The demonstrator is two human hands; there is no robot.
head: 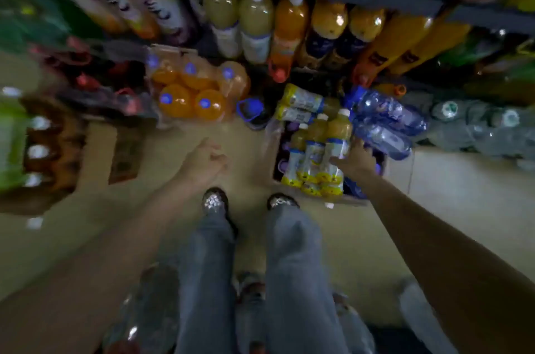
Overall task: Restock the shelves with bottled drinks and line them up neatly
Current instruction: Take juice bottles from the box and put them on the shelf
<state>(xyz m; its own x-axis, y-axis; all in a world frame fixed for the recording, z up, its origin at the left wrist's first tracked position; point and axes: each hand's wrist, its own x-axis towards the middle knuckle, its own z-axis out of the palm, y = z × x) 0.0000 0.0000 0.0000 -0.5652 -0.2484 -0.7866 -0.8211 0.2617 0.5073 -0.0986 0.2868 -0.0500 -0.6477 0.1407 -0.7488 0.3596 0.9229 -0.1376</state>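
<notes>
Head view: right hand (354, 161) grips upright juice bottle (337, 145), cap up; left hand (204, 162) loose, released

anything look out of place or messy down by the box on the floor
Yes. Two clear blue-tinted water bottles lie tipped on their sides across the open cardboard box of yellow juice bottles, not standing in line. The right hand reaches among the juice bottles; the left hand hangs free.

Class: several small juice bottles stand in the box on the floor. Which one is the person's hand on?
The rightmost juice bottle, tallest in view with a white cap: the right hand grips its lower label. The others beside it stand untouched.
</notes>
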